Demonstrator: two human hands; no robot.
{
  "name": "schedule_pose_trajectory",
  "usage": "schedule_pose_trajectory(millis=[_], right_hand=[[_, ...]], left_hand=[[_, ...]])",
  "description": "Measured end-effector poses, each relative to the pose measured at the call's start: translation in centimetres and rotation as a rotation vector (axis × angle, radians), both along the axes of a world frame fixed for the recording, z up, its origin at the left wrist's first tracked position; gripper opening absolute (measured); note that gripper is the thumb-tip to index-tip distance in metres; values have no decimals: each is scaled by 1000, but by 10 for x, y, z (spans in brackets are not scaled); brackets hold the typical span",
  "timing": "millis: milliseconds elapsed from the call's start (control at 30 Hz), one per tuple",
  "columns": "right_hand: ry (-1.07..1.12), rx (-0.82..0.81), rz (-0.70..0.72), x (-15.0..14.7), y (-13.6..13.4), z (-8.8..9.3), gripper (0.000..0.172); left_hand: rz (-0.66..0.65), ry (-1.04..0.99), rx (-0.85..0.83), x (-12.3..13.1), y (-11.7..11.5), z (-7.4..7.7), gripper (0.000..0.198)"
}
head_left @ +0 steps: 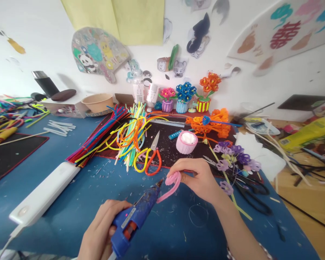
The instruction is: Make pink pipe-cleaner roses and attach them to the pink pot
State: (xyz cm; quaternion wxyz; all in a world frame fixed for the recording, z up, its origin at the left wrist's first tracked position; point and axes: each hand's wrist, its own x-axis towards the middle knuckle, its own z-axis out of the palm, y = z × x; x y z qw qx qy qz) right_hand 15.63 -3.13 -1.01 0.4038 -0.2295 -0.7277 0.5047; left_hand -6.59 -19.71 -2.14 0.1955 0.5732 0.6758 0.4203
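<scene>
My left hand (104, 227) is closed around the handle of a blue hot glue gun (138, 215). The gun's nozzle points up and to the right, close beside a pink pipe cleaner (173, 184) that is curled at one end. Between the thumb and fingers of my right hand (196, 177), the curled end is pinched, while its loose tail hangs down to the left. Whether the nozzle touches the pipe cleaner I cannot tell. Just beyond my hands stands a small pink pot (186, 142) with white filling. Scissors (151, 155) with one yellow and one red handle lie to its left.
Bundles of pipe cleaners (131, 135) lie at centre left, near a white power bank-like box (47, 193) with a cable. Purple flowers (234, 155) and black-handled scissors (253, 195) lie right of my right arm. Potted flowers (186, 97) line the wall.
</scene>
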Motion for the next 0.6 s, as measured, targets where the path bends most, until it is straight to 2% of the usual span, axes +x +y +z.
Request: schedule_pose_trajectory(millis=[133, 300, 467, 533, 600], right_hand=[[81, -192, -20, 1, -1, 0, 7], [238, -358, -10, 0, 0, 0, 9], [201, -421, -44, -5, 0, 1, 15], [183, -447, -64, -7, 0, 0, 19], [175, -480, -78, -10, -1, -2, 22]], left_hand=[[5, 188, 68, -14, -3, -12, 40], [27, 545, 36, -38, -8, -31, 34], [253, 782, -15, -34, -8, -56, 35], [291, 863, -22, -24, -5, -55, 36], [381, 951, -35, -12, 1, -42, 38]])
